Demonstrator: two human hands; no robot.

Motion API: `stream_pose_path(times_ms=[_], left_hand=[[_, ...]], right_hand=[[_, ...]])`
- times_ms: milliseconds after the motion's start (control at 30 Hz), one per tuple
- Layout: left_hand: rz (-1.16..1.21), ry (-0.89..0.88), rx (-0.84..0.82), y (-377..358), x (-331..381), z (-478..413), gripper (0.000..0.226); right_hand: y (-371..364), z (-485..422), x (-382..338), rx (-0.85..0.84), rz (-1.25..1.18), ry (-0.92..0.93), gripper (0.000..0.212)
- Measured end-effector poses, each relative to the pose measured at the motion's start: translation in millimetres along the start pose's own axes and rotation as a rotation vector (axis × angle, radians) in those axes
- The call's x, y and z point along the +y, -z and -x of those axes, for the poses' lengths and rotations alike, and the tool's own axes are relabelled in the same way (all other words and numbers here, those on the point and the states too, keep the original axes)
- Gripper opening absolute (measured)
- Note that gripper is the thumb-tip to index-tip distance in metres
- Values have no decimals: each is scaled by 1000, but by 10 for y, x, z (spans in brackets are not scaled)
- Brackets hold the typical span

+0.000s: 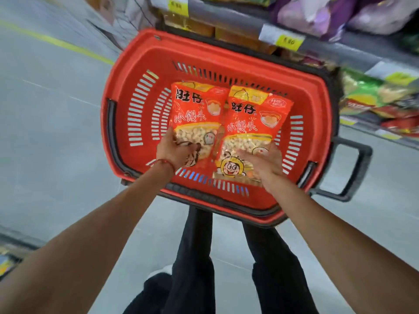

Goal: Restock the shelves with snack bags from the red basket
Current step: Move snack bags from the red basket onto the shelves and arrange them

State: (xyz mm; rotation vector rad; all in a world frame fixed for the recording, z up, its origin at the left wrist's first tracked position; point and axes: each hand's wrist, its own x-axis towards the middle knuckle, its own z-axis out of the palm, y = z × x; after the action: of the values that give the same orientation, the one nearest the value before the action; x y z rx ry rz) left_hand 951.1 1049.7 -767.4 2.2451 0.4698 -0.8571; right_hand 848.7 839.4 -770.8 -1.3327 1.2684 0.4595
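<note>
Head view, working outward from me: dark trousers (195, 257) at the bottom of the frame, both bare forearms reaching down and forward over the grey floor (56, 132) into the red basket (136, 71). The left grip (175, 152) is curled round the near end of the left snack bag (195, 109), thumb across the clear window. The right grip (264, 163) wraps the near right corner of the right snack bag (251, 118), fingers lying over its front. The two bags sit side by side inside the basket, edges touching or slightly overlapping, printed faces up; I cannot tell whether their far ends rest on the basket floor or hang free. I see no other bags in there. I judge them light, puffy pillow packs: glossy film that will slide under a loose hold, small brittle pieces inside that crush if squeezed. Better to pinch at the flat end seam or cradle the edges than to clamp the middle. Right of the basket a black handle (360, 173) sticks out. Farther off, the shelves (340, 44) run along the far right, stocked with blurred packets behind yellow price tags (289, 41).
</note>
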Motion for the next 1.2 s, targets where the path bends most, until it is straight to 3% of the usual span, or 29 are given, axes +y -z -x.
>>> stream_pose_path(times_ms=[133,167,233,300,633,767,1200], left_hand=[[217,1,-49,225,285,505,39],[255,-20,-56,262,343,618,40],[321,-88,-78,330,477,860,45],[372,-154,-88,407,621,1095,50],[324,-490,-177,797,1420,2327,62],[284,-603,-204,810,1875,2925,62],[206,-982,-261,-148,3519,4740,64]], right_hand=[[374,512,-239,11,-38,95,126],[454,638,-296,7,-64,117,115],[613,887,-381,-2,-102,170,71],[749,1142,-452,13,-110,239,58],[1708,2602,-725,86,-277,470,51],[2197,3084,-805,180,-313,562,61],[4455,3971,-907,379,-468,757,55]])
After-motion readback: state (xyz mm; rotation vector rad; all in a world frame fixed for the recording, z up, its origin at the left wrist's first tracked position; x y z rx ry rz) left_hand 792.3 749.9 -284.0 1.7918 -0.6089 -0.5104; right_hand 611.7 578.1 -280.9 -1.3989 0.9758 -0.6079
